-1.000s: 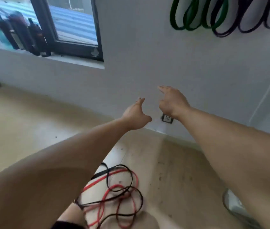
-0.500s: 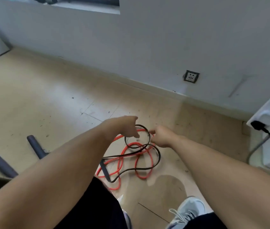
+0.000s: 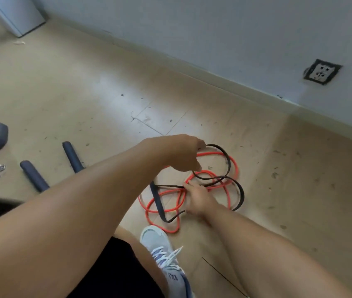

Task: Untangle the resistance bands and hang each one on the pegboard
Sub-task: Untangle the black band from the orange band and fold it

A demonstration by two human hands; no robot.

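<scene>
Red and black resistance bands (image 3: 192, 190) lie knotted together on the floor (image 3: 84, 93), so untangling has barely begun and hanging, I judge, is all ahead. The left hand (image 3: 183, 153) pinches a black loop; the right hand (image 3: 198, 196) closes on the crossing strands. No pegboard is in view.

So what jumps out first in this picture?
The bright red band tangled with a black band on the floor mid-frame, just ahead of a grey shoe. Both bare arms reach down into it: the left hand pinches a black loop up, the right hand grips the knot's middle. Two dark foam handles lie to the left.
</scene>
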